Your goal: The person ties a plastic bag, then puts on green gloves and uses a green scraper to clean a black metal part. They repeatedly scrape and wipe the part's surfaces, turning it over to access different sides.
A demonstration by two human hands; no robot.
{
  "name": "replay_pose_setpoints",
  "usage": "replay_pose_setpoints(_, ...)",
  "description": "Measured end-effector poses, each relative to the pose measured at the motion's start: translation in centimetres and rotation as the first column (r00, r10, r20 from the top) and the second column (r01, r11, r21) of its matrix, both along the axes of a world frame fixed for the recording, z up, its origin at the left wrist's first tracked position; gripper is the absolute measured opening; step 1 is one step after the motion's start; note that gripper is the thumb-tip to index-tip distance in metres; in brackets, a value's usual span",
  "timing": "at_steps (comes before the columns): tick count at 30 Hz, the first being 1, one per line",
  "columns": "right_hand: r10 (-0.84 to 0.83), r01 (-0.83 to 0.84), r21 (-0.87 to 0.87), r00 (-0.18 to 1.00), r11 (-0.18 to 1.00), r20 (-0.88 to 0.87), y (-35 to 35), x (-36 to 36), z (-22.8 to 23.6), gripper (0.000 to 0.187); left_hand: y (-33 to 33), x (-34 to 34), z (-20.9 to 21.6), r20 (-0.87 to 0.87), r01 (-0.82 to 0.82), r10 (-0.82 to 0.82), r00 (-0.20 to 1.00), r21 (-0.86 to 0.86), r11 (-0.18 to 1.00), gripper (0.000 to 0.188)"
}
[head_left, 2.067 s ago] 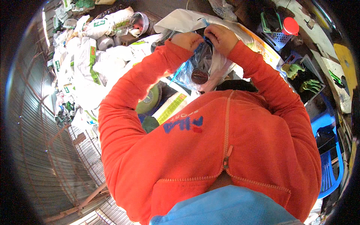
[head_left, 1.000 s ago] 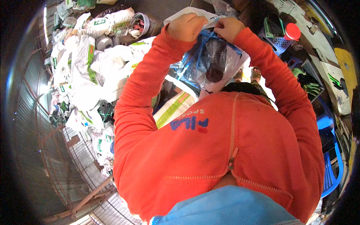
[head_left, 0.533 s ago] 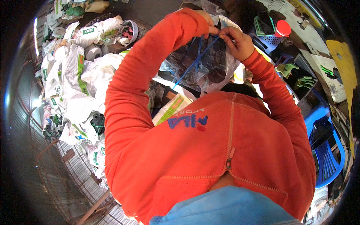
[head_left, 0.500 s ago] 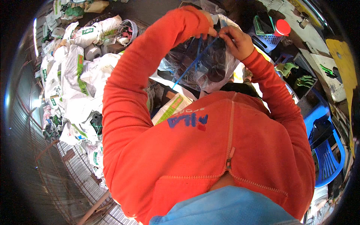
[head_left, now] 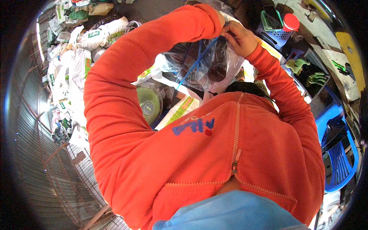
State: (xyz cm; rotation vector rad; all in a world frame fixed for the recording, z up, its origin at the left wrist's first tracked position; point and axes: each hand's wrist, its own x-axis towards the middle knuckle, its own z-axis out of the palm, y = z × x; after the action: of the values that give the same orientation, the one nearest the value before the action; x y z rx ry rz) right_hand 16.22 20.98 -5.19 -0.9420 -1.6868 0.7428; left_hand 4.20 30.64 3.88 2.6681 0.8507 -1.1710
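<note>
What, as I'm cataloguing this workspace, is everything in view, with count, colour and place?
clear plastic bag: one, transparent, dark contents, upper middle
cord: at least one, blue, across the bag
sacks: many, mostly white, left
round disc: one, green, beside the left sleeve
basket: one, bluish, upper right
lid: one, red, by the basket
gloves: at least two, green, right
chair: one, blue, lower right
panel: one, yellow, right edge
corrugated wall: one, grey, left
mask: one, light blue, bottom
jacket: one, orange-red, centre
left hand: one, mostly hidden, upper middle
right hand: one, bare, upper middle
</note>
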Motion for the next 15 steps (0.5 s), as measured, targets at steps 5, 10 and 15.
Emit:
replay_pose_setpoints(5, 0.030, -0.027, 0.054, 0.998, 0.998, -0.056, 0.2, 0.3, -0.7, 0.014, 0.6, 0.0, -1.5, -0.022, -0.020, 0.020, 1.000, 0.014, 1.000, 0.033)
replay_pose_setpoints(10, 0.020, -0.020, -0.030, 1.000, 0.999, 0.002, 0.4, 0.3, -0.9, 0.014, -1.1, -2.1, -1.8, -0.042, -0.186, 0.183, 0.982, -0.080, 0.979, 0.038)
replay_pose_setpoints(15, 0.078, -0.081, -0.131, 0.996, 0.988, -0.034, 1.3, -0.1, -0.4, 0.012, -4.3, -6.2, -0.7, 0.415, -0.489, 0.643, 0.644, -0.424, 0.763, 0.026)
